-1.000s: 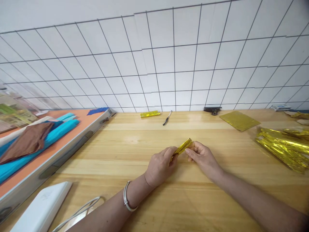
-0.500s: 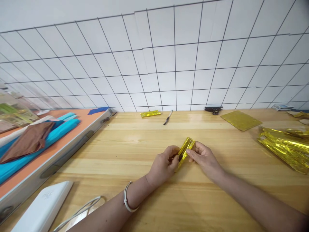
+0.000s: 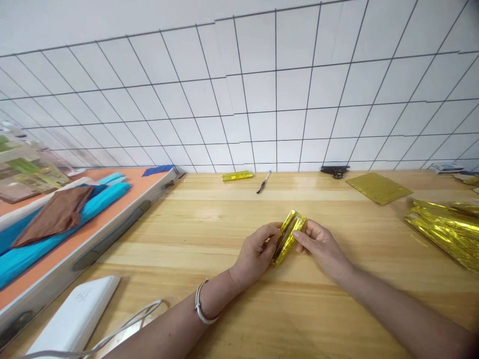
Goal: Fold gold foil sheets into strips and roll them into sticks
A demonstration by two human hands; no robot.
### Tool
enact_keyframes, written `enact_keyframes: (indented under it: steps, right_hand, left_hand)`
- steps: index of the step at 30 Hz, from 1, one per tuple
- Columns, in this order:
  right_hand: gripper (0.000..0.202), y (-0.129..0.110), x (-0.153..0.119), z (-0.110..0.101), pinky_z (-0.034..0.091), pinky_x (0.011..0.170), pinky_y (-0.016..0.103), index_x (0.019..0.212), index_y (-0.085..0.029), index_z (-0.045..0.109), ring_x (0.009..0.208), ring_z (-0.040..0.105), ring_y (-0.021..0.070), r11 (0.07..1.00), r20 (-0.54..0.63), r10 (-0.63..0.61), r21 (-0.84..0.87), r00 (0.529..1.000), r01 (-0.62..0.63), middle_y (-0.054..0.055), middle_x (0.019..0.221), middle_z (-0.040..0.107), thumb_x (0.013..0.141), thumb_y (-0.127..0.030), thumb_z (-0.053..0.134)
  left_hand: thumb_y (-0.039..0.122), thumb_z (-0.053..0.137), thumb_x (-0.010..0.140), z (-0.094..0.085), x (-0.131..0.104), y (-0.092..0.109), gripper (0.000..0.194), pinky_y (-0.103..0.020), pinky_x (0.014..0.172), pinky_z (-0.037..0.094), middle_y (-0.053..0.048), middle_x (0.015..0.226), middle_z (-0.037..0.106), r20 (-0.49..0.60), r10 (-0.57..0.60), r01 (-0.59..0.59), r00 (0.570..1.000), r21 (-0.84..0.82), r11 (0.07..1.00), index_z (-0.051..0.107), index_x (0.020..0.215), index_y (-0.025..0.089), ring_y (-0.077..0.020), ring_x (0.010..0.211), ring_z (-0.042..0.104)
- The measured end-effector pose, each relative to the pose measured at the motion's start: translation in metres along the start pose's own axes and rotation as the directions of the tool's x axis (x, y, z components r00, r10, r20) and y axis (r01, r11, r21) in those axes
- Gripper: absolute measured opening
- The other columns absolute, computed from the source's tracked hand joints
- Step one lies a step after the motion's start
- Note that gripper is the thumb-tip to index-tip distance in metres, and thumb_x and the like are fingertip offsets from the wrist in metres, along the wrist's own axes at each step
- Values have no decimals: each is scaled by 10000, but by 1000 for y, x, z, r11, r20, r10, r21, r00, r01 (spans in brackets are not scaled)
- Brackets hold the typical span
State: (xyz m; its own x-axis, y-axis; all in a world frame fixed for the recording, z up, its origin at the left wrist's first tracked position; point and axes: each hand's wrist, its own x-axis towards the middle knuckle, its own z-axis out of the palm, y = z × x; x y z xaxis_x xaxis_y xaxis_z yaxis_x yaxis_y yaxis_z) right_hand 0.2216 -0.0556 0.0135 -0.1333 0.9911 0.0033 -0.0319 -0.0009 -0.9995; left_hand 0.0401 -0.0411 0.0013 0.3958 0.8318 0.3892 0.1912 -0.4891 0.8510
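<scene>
A narrow folded piece of shiny gold foil (image 3: pixel 287 243) is held at a slant above the wooden table (image 3: pixel 209 209), with a dark gap along its middle. My left hand (image 3: pixel 255 253) pinches its left edge, and a silver bangle circles that wrist. On the right edge, the thumb of my right hand (image 3: pixel 317 241) presses on top while the other fingers are behind the foil. The left fingertips are partly hidden.
Against the tiled wall lie a gold strip (image 3: pixel 237 176), a pen (image 3: pixel 264 182), a black clip-like object (image 3: pixel 336 171) and a gold sheet (image 3: pixel 379 188). Crumpled gold foil (image 3: pixel 445 224) is at right. Coloured cloths (image 3: pixel 56 214), a white device (image 3: pixel 75 314) and a cable (image 3: pixel 127 326) are at left.
The gap in the gold piece looks wider, and its two sides are further apart. Both hands still hold it. The whole view has shifted slightly.
</scene>
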Motion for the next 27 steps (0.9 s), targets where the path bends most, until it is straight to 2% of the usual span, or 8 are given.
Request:
enact_keyframes:
  steps: [4, 9, 13, 19, 27]
  right_hand:
    - [267, -1, -2, 2, 338, 498, 208, 921, -191, 537, 570, 459, 72, 1000, -32, 10, -11, 999, -10, -40, 699, 521, 775, -396, 628]
    - [281, -5, -3, 4, 319, 468, 209, 937, -191, 533, 531, 447, 65, 999, -78, 51, -8, 996, -52, -31, 714, 552, 751, -369, 646]
    - [263, -3, -2, 3, 328, 478, 212, 912, -191, 535, 531, 457, 71, 998, -83, 53, 19, 995, -52, -34, 691, 557, 745, -357, 652]
    - [284, 1, -2, 1, 348, 511, 224, 925, -189, 545, 558, 484, 87, 999, -64, 41, 22, 997, -40, -30, 672, 558, 743, -377, 657]
    - [245, 2, -1, -1, 334, 515, 217, 916, -190, 536, 553, 469, 75, 1000, -21, 23, 11, 1000, -23, -41, 652, 541, 782, -372, 629]
  left_hand:
    - [92, 394, 878, -2, -2, 1, 162, -276, 830, 496, -103, 1174, 565, 21, 234, -234, 972, 169, 958, 517, 943, 176, -152, 1044, 565]
    - [53, 424, 854, -3, -3, 2, 213, -293, 899, 474, -124, 1233, 525, 74, 343, -351, 936, 250, 902, 519, 999, 175, -156, 1118, 529]
    - [40, 428, 848, -4, -2, 1, 223, -287, 905, 473, -119, 1224, 533, 48, 348, -348, 936, 252, 903, 526, 997, 174, -150, 1117, 532]
    - [52, 411, 858, -5, 1, 2, 235, -295, 895, 489, -108, 1175, 569, -16, 285, -273, 958, 244, 930, 555, 999, 174, -156, 1109, 543]
    - [86, 512, 809, -1, 0, -7, 285, -291, 855, 524, -87, 1213, 555, -35, 220, -204, 975, 258, 944, 526, 1074, 188, -156, 1076, 563]
